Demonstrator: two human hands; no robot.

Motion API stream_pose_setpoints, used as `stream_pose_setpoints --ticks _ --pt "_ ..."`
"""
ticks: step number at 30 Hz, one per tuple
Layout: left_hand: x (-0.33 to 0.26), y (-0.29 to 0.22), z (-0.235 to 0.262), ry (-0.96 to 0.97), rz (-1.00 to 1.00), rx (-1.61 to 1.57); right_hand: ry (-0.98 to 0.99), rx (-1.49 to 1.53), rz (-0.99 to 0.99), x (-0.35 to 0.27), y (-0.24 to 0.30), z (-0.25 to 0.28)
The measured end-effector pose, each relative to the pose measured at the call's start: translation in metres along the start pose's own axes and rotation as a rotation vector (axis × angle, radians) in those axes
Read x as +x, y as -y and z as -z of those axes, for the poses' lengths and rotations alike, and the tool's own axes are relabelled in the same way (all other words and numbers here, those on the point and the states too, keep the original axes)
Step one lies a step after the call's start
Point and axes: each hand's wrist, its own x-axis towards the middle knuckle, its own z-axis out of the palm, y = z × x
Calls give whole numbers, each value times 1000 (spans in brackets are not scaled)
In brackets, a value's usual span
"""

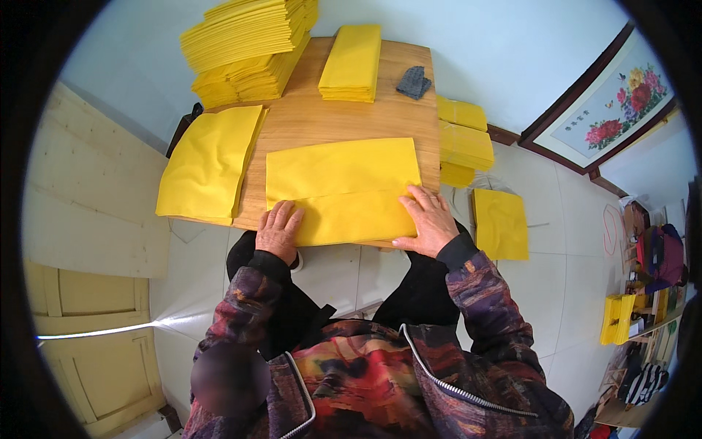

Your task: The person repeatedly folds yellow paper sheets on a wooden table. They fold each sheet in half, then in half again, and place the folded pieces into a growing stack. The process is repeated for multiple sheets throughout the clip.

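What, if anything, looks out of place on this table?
The small grey piece, apparently cloth, near the far right corner of the table: it stands out among yellow pieces. The tall yellow pile at far left looks uneven, its edges misaligned.

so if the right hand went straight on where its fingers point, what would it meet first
The right hand rests on the folded yellow fabric, so it would likely slide over that first; beyond, probably the narrow yellow stack, though depth is unclear.
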Motion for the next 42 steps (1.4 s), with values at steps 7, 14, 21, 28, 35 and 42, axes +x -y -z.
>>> stream_pose_setpoints --ticks 7,14,21,28,35,42 --pt "-2 -3 16 42 3 -102 -189 160 30 30 -15 2" --pt "13 1 51 297 17 -274 -359 249 -250 85 -62 -7" --pt "53 -7 -4 168 204 -91 -277 488 -480 136 -96 -15" --pt "48 -6 -12 132 152 -57 -168 371 -538 157 -100 -11" --pt "47 -7 -17 121 163 -3 -153 281 -649 167 -96 -15" --pt "47 -6 -17 116 161 5 -196 214 -723 168 -87 -18"
